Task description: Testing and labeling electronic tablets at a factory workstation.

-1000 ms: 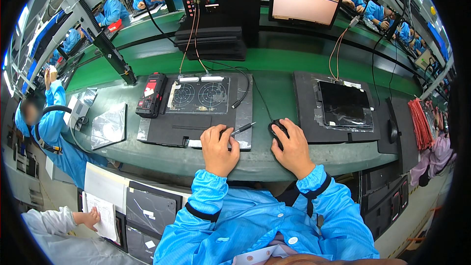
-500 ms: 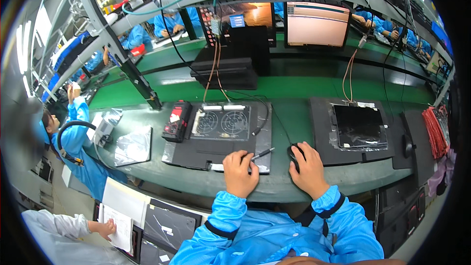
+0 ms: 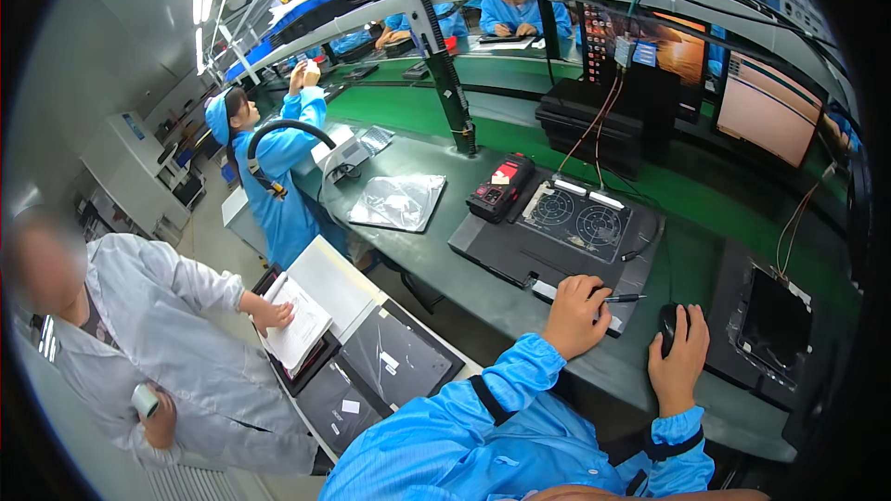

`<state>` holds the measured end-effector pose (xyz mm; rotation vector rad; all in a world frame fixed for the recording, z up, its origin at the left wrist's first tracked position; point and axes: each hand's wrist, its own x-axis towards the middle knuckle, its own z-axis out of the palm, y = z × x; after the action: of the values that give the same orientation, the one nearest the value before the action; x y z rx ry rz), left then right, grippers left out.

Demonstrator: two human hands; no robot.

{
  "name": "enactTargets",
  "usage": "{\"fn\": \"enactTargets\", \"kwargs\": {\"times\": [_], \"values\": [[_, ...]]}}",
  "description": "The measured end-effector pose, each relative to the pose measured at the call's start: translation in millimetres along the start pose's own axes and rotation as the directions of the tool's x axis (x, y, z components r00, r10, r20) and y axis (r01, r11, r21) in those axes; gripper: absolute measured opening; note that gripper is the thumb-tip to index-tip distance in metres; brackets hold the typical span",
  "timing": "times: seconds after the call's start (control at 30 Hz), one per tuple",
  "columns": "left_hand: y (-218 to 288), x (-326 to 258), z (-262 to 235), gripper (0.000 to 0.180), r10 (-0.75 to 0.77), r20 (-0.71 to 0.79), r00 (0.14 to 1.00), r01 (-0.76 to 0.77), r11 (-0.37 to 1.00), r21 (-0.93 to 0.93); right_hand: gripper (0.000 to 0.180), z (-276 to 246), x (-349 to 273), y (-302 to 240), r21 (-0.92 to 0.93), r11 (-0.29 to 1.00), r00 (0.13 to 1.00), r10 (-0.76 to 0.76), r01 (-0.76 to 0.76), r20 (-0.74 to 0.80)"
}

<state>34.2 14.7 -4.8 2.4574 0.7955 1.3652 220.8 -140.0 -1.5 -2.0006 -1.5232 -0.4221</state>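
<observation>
My left hand (image 3: 575,317) is closed on a dark pen (image 3: 625,298) and rests at the front edge of a black board (image 3: 497,250). On that board lies a panel with two round fan-like patterns (image 3: 575,220), with cables running to its far edge. A black and red handheld device (image 3: 501,187) sits at the board's left corner. My right hand (image 3: 679,357) is wrapped over a black computer mouse (image 3: 667,323) on the green bench. Right of it, a small black screen (image 3: 778,323) lies on a second dark board (image 3: 729,353).
A film-wrapped flat panel (image 3: 399,202) lies on the bench to the left. Two monitors (image 3: 768,111) stand behind a black box (image 3: 594,125). At left, a person in a white coat (image 3: 186,315) touches papers (image 3: 295,325) beside a cart with dark laptop-like panels (image 3: 394,353). A worker in blue (image 3: 278,186) stands beyond.
My view has swung left, so the bench appears shifted right and tilted, and the person in white shows more fully. Both hands keep their places on the pen and the mouse.
</observation>
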Motion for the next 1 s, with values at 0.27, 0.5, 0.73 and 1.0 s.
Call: {"fn": "enactTargets", "kwargs": {"times": [0.27, 0.5, 0.73, 1.0], "values": [[-11, 1, -5, 0.027, 0.0, 0.011, 1.0, 0.0, 1.0, 0.029, 0.055, 0, 13, -13, 0.024, 1.0, 1.0, -0.003, 0.003, -0.024], [-6, 10, -4, 0.026, 0.024, 0.03, 0.999, -0.026, 0.998, 0.05, 0.055, 0, 12, -8, 0.013, 1.0, 0.996, -0.027, 0.029, -0.088], [-5, -2, -2, 0.025, 0.038, 0.003, 0.999, -0.038, 0.998, 0.053, 0.057, -2, 5, -7, 0.034, 0.999, 0.999, -0.009, 0.01, -0.045], [-6, 0, -3, 0.025, 0.036, -0.007, 0.999, -0.035, 0.998, 0.047, 0.058, 2, 5, -5, 0.021, 0.999, 0.996, -0.031, 0.033, -0.086]]}}
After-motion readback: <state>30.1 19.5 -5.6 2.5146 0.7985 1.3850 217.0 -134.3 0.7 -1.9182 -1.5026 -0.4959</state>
